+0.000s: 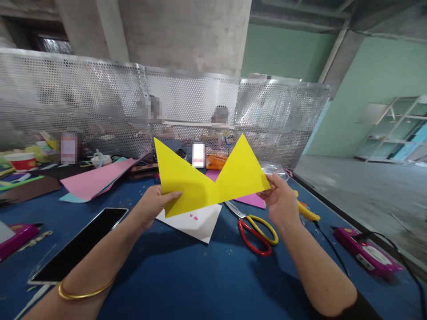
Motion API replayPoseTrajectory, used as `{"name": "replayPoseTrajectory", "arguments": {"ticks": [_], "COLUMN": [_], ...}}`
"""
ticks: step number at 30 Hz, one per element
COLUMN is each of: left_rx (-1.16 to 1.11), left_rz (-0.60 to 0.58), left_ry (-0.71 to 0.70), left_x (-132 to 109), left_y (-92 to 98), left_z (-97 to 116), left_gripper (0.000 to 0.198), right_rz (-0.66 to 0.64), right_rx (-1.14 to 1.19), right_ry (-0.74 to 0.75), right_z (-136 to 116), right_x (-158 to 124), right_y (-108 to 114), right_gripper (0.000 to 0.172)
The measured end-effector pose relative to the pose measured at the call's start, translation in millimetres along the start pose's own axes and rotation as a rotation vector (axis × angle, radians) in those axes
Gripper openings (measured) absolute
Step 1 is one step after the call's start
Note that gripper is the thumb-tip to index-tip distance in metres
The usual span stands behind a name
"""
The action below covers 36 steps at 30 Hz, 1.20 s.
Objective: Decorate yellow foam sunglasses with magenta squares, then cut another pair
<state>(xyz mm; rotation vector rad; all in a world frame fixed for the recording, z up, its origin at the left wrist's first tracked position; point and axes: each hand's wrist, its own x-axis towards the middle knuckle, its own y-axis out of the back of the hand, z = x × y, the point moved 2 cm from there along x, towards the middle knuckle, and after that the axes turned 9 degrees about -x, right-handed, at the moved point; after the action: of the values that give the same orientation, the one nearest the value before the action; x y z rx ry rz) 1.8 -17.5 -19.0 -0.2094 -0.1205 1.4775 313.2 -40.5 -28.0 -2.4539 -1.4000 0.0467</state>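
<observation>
A yellow sheet of paper with a deep V-shaped notch in its top edge is held up above the table between both hands. My left hand pinches its lower left part, thumb on the near face. At the right corner, my right hand grips the sheet between thumb and fingers. Below it lies a white sheet with small pink scraps on it. Scissors with one red and one yellow handle rest on the table just right of that, blades partly under the yellow paper's outline.
A tablet lies at left, near pink paper. At right are a yellow corded tool and a magenta power strip with cables. A perforated metal screen stands behind the blue table; people are beyond it.
</observation>
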Motion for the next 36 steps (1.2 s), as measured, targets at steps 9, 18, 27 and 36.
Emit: {"name": "replayPoseTrajectory", "arguments": {"ticks": [9,18,27,36], "left_rx": [0.046,-0.058,-0.470,-0.499], "left_rz": [-0.050,0.017,0.196,0.143], "left_ry": [0.068,0.111,-0.055,0.049], "left_x": [1.3,3.7,0.8,-18.5], "left_y": [7.1,10.1,-7.0,-39.4], "left_z": [5.4,3.4,-10.0,-39.6], "left_gripper": [0.043,0.031,0.018,0.039], "right_rz": [-0.256,-0.230,-0.077,-0.223], "right_rx": [-0.131,-0.088,0.001,0.037], "right_ry": [-0.038,-0.027,-0.050,-0.217], "right_z": [0.7,1.9,11.4,24.3], "right_x": [-0.2,-3.5,-13.8,-46.3], "right_y": [1.9,-1.2,-9.0,-28.8], "right_gripper": [0.033,0.030,0.029,0.027]}}
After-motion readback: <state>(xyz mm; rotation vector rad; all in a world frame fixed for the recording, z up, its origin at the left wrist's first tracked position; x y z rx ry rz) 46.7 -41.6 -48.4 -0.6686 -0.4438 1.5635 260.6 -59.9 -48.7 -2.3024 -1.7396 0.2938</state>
